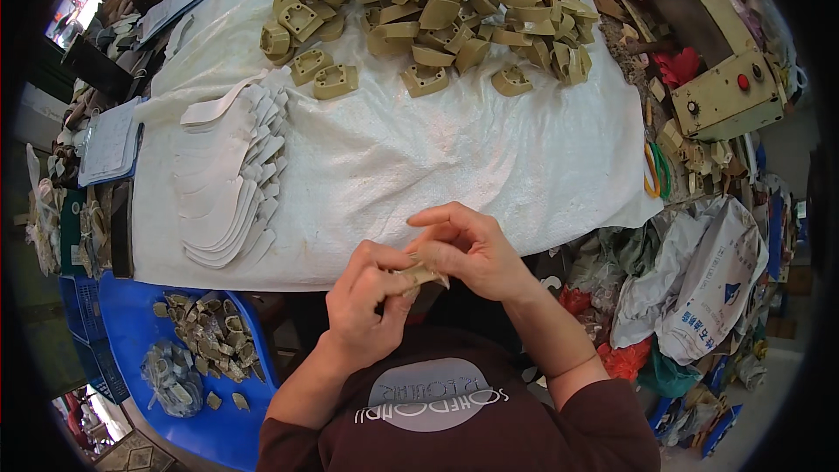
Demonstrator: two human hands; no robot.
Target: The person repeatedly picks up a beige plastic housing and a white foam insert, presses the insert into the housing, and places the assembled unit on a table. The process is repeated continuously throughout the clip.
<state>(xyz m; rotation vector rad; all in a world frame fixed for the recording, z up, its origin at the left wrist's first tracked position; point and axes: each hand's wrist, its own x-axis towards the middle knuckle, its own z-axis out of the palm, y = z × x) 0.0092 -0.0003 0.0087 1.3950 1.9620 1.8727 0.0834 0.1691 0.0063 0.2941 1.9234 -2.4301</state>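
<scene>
In the head view, I see the left hand (367, 297) at the lower centre of the frame, its thumb and fingers pinching a small tan, hard-looking piece (419, 276). The right hand (472, 253), just beside it, has its thumb and fingers closed on the same piece; the fingers partly hide it from me. Both hands are near the front edge of the white-sheeted counter (419, 157). At the upper centre I find a heap of olive-tan, hollow moulded parts (437, 13); left of centre, overlapping curved white flat strips (227, 183). At lower left, a blue plastic tray (210, 433) carries brownish-tan pieces (214, 336) and a knotted clear plastic bag (172, 380).
</scene>
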